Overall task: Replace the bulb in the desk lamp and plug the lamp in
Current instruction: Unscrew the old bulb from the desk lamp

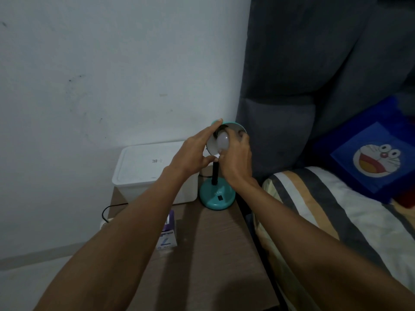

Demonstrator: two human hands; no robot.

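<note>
1. While the left hand [193, 156] lies flat along the outer left side of the teal lamp shade [238, 126], fingers stretched up to its rim and thumb tucked beneath, the right hand [238, 158] is wrapped around a white bulb [223, 140] sitting in the mouth of the shade.
2. The right hand's fingers curl over the far side of the bulb and its thumb presses the near side; whether the bulb's base is seated in the socket cannot be told, since the hands cover it.
3. The shade is tilted toward the viewer, atop a short black stem [215, 173] rising from a round teal base [216, 197].
4. The base stands at the back right corner of a wood-grain counter [213, 254], just beside a white lidded box [146, 171] that sits against the wall [101, 75].
5. A small purple and white carton [168, 232] stands near the counter's left edge, partly hidden by the left forearm.
6. A black cord [110, 208] loops off the left of the counter by the wall; its plug end is not clearly seen.
7. To the right lie a striped bed cover [336, 221], a blue cartoon cushion [372, 151] and a grey padded headboard [314, 63].
</note>
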